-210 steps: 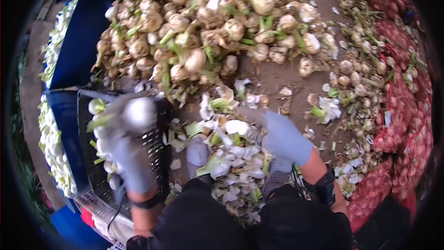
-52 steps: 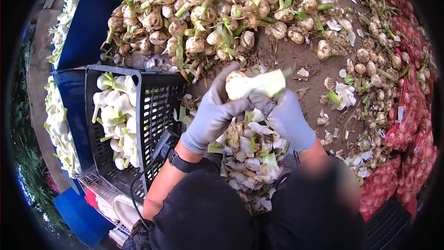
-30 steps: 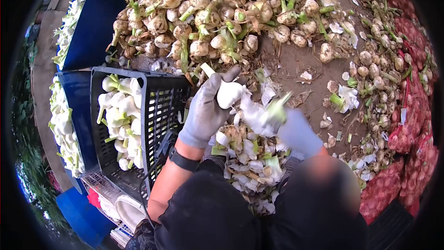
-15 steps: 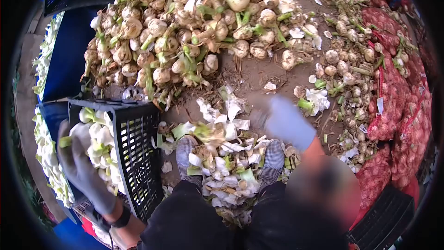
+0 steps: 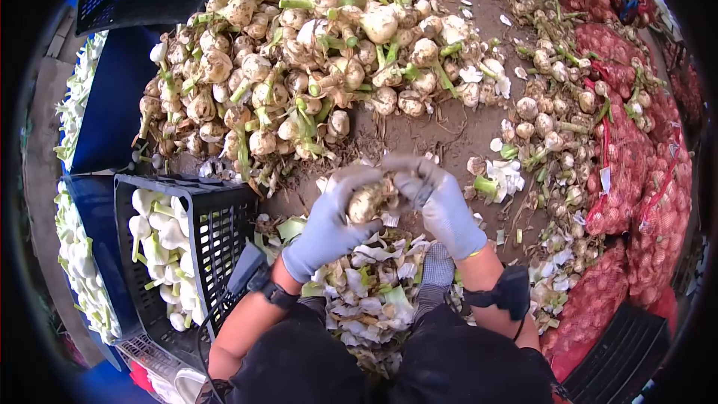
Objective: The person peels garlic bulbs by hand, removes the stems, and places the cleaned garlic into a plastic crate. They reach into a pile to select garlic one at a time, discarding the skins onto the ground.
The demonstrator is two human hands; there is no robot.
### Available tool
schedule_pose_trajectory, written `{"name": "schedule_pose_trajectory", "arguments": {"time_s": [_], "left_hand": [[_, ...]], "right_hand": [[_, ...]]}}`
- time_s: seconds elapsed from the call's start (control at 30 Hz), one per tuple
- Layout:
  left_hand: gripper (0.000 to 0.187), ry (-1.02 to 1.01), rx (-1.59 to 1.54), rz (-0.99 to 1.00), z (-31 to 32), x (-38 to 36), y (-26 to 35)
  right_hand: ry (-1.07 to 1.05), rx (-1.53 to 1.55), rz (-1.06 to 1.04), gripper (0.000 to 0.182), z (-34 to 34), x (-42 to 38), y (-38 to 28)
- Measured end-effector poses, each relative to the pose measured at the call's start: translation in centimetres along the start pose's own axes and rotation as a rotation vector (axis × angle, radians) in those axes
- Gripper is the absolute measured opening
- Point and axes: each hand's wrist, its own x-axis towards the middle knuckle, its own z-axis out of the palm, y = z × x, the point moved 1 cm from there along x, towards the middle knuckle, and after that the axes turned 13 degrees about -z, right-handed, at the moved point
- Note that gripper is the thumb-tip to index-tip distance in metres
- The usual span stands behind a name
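Observation:
A garlic bulb with brownish outer skin is between my two gloved hands, above the peelings. My left hand wraps round its left side, fingers curled. Against the bulb's right and upper side are the bent fingers of my right hand, somewhat blurred; whether they pinch the skin is hard to tell. Beyond my hands lies a large heap of untrimmed garlic with green stems. White, cleaned bulbs fill the black crate at my left.
Loose peelings lie between my shoes. Blue crates of white garlic line the far left. Smaller bulbs are scattered on the right, beside red mesh sacks. A black crate stands at the lower right.
My left hand has moved from the black crate to the centre and now holds a brownish bulb. My right hand has turned inward to meet it.

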Motion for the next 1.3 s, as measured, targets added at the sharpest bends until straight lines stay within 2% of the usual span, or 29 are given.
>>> {"name": "schedule_pose_trajectory", "arguments": {"time_s": [0.03, 0.07, 0.13, 0.17, 0.2, 0.27, 0.3, 0.37, 0.53, 0.6, 0.63, 0.7, 0.73, 0.77, 0.8, 0.83, 0.87, 0.9, 0.93, 0.97, 1.0, 1.03, 1.07, 1.13, 1.17, 1.2, 1.23, 1.27, 1.3], "left_hand": [[0.068, -0.054, -0.402, -0.33, 0.3, -0.5, -0.2], [0.069, -0.047, -0.572, -0.402, -0.4, -0.7, -0.1], [0.075, -0.044, -0.725, -0.384, -1.0, -1.1, 0.8], [0.083, -0.14, -0.513, -0.31, -1.4, -1.3, 1.5], [0.089, -0.128, -0.139, -0.215, -1.5, -1.6, 2.4], [0.088, -0.166, -0.328, -0.329, -1.4, -2.2, 1.4], [0.088, -0.159, -0.325, -0.335, -1.4, -2.4, 1.4], [0.086, -0.161, -0.809, -0.464, -1.4, -3.0, 1.3], [0.078, -0.154, -0.85, -0.403, -1.3, -3.3, 0.7], [0.072, -0.145, -0.987, -0.548, -1.2, -3.6, 0.5], [0.072, -0.145, -0.986, -0.55, -1.2, -3.6, 0.5], [0.074, -0.204, -1.121, -0.544, -1.2, -3.9, 0.4], [0.079, -0.228, -1.188, -0.534, -1.3, -3.9, 0.4], [0.084, -0.229, -1.146, -0.527, -1.4, -3.7, 0.2], [0.079, -0.194, -1.168, -0.564, -1.3, -3.7, -0.3], [0.077, -0.347, -1.142, -0.517, -1.6, -3.6, -1.0], [0.079, -0.168, -1.092, -0.524, -1.0, -3.3, -0.1], [0.07, -0.228, -0.711, -0.531, -1.4, -3.0, -0.4], [0.077, -0.242, -0.719, -0.596, -1.9, -3.7, -0.3], [0.085, -0.223, -0.74, -0.466, -1.9, -3.9, -0.2], [0.09, -0.06, -0.472, -0.314, -1.0, -4.2, -1.5], [0.092, -0.101, -0.313, -0.429, -1.8, -4.2, -1.4], [0.08, -0.12, -0.339, -0.504, -2.2, -4.5, -1.0], [0.06, 0.199, -0.285, -0.266, -0.7, -4.3, -5.5], [0.06, 0.209, -0.285, -0.269, -1.3, -4.1, -5.2], [0.051, 0.262, -0.302, -0.367, -2.3, -3.6, -4.4], [0.043, 0.308, -0.324, -0.462, -2.9, -3.0, -3.5], [0.043, 0.301, -0.335, -0.46, -3.1, -3.0, -2.1], [0.041, 0.262, -0.186, -0.274, -3.5, -3.3, -0.2]], "right_hand": [[0.063, 0.345, 0.049, 0.035, 0.9, -0.3, -0.4], [0.056, 0.36, 0.058, 0.035, 0.7, -0.6, -0.3], [-0.225, 0.326, 0.027, 0.045, -0.1, -0.5, -0.1], [-0.321, 0.195, 0.293, 0.052, 0.5, -0.1, -0.8], [-0.294, 0.08, 0.341, 0.053, 1.5, -0.2, -1.9], [-0.247, 0.009, 0.371, 0.05, 2.2, -0.4, -2.3], [-0.254, 0.014, 0.372, 0.05, 2.5, -0.5, -2.2], [-0.245, 0.066, 0.446, 0.049, 3.1, -0.8, -1.8], [-0.174, 0.235, 0.442, 0.041, 3.5, -1.9, -2.0], [-0.157, 0.11, 0.424, 0.034, 3.3, -2.0, -1.6], [-0.157, 0.112, 0.425, 0.034, 3.2, -2.1, -1.3], [-0.298, -0.878, -0.059, 0.022, 3.2, -2.3, -0.9], [-0.302, -0.873, -0.065, 0.022, 3.3, -2.5, 0.1], [-0.191, -0.661, -0.116, 0.02, 3.4, -2.7, 1.4], [-0.09, -0.435, -0.167, 0.023, 3.9, -2.6, 1.8], [-0.063, -0.067, 0.023, 0.025, 4.1, -2.5, 1.0], [-0.072, 0.067, 0.167, 0.028, 4.3, -2.1, -0.6], [-0.089, 0.046, 0.364, 0.032, 3.9, -2.0, 0.0], [-0.085, 0.062, 0.358, 0.028, 4.0, -1.5, 0.5], [0.002, 0.247, 0.297, 0.027, 4.3, -1.6, 2.1], [-0.121, 0.123, 0.317, 0.029, 2.4, -1.8, 3.3], [-0.055, 0.095, 0.271, 0.023, 3.2, -1.9, 3.8], [0.031, 0.044, 0.232, 0.016, 3.2, -1.9, 3.8], [0.063, 0.1, 0.216, 0.014, 4.7, -2.4, 1.7], [0.098, 0.167, 0.221, 0.012, 5.5, -3.0, 1.2], [0.088, 0.165, 0.227, 0.012, 5.3, -3.7, 1.9], [-0.002, 0.158, 0.28, 0.013, 4.6, -4.7, 3.3], [-0.081, 0.146, 0.331, 0.015, 3.9, -5.3, 4.0], [-0.323, -0.052, 0.224, 0.028, 4.2, -3.7, 2.2]]}}
